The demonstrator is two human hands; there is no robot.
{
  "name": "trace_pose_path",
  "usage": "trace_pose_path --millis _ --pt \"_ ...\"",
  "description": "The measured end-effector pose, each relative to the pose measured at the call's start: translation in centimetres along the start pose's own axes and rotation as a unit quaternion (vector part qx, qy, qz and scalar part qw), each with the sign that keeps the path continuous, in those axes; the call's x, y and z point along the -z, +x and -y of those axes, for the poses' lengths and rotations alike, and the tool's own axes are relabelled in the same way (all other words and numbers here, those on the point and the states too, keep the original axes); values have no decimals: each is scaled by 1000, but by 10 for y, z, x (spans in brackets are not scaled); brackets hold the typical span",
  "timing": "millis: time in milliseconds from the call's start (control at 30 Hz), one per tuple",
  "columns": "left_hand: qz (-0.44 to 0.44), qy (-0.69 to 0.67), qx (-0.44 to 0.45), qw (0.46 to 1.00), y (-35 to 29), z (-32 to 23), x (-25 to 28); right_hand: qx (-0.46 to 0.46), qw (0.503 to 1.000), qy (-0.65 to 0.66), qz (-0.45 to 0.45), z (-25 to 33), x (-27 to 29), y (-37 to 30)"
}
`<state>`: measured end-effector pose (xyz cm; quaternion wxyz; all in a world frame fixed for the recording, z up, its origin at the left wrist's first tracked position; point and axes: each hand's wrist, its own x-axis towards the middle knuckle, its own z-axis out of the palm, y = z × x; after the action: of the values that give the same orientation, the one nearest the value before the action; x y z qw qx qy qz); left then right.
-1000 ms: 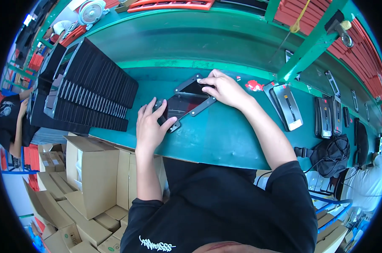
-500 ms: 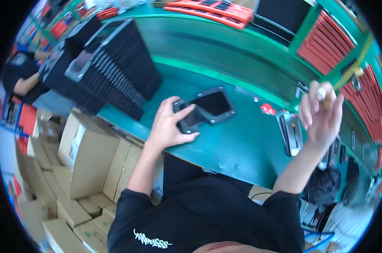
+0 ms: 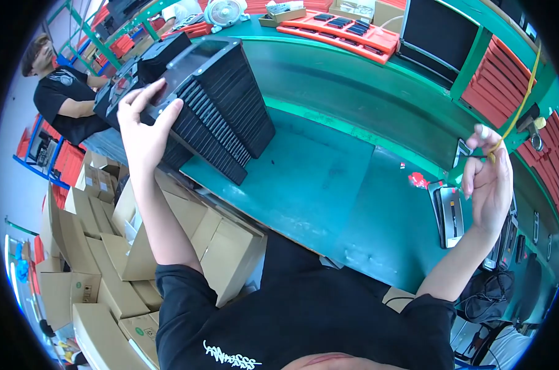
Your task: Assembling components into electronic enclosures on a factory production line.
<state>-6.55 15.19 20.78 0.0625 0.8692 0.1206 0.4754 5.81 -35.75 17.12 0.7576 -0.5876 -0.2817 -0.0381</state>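
Note:
My left hand [image 3: 145, 132] is up at the left end of the bench, thumb and fingers spread around the corner of a black-framed panel [image 3: 163, 98] at the top of a stack. Below and beside it rise tall stacks of black frames [image 3: 221, 102], packed tightly together. At the right my right hand [image 3: 490, 185] is raised above the bench with its fingers curled. A yellow cord [image 3: 518, 114] hangs down to its fingertips, which pinch the lower end. A thin dark shaft sticks out leftward from them; its kind is unclear.
The green bench [image 3: 316, 185] runs across the middle. Grey-faced flat pieces [image 3: 450, 216] and a red scrap [image 3: 418, 180] lie near my right hand. Cardboard boxes [image 3: 106, 265] crowd the lower left. A red tray [image 3: 341, 37] and a fan [image 3: 226, 13] stand behind. A co-worker [image 3: 66, 98] is far left.
My left hand has moved from the bench middle up left to the stack. The two black screen pieces no longer lie on the bench middle. My right hand stays raised; the view has shifted.

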Motion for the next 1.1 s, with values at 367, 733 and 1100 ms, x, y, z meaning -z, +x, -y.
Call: trace_pose_path --millis 367,733,1100 --pt "-17 -528 233 817 -65 108 -106 363 889 -147 -237 19 -5 -27" --pt "-67 -370 333 865 -180 -63 -88 65 940 -226 249 -63 -137 -30" --pt "-22 -340 121 932 -203 -41 -45 -23 959 -96 264 -224 -233 -6"
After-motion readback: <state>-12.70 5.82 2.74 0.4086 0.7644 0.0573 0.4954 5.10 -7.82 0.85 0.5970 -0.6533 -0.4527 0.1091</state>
